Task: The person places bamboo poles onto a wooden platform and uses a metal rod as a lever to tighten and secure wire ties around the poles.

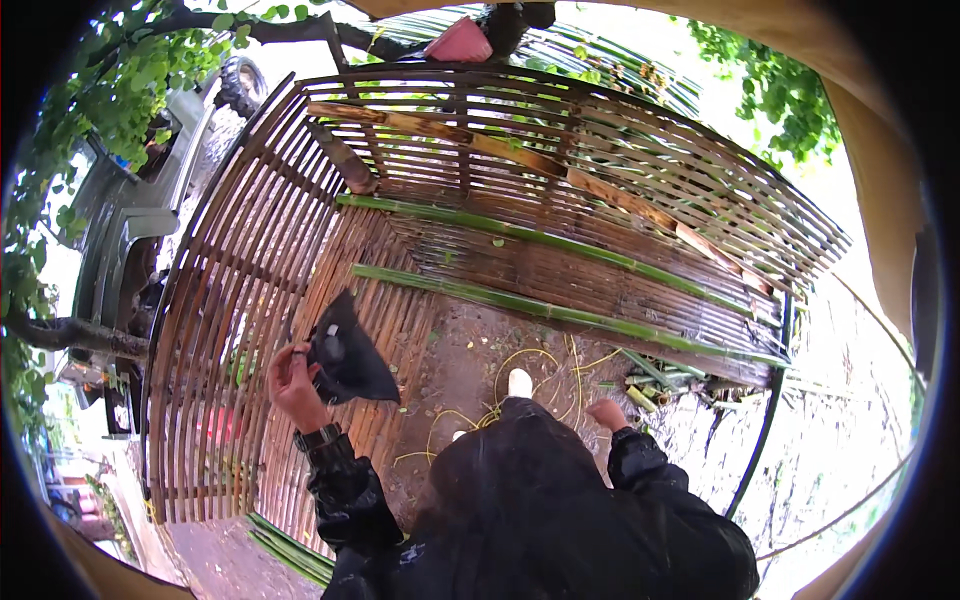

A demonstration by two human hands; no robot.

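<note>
Your left hand (293, 383) is raised at about 8 o'clock from the centre of the view, its fingers curled closed around the edge of a dark, floppy triangular piece of cloth (347, 355). The cloth hangs just in front of the big curved lattice of woven brown bamboo strips (250, 260), which fills the upper half of the view from 9 o'clock round to 3 o'clock. A dark wristwatch (317, 436) sits on your left wrist, above the shiny black sleeve.

Your right hand (607, 413) is lower, at about 5 o'clock, well apart from the cloth; it holds nothing that shows, and you cannot tell from here whether its fingers are spread or curled.

Two long green bamboo poles (560, 312) run across the lattice from 10 o'clock down toward 3 o'clock. Thin yellow strips (520, 362) lie looped on the bare brown ground (460, 350) between your hands, near your white shoe (519, 382). Short cut green bamboo pieces (650, 385) lie just beyond your right hand.
</note>
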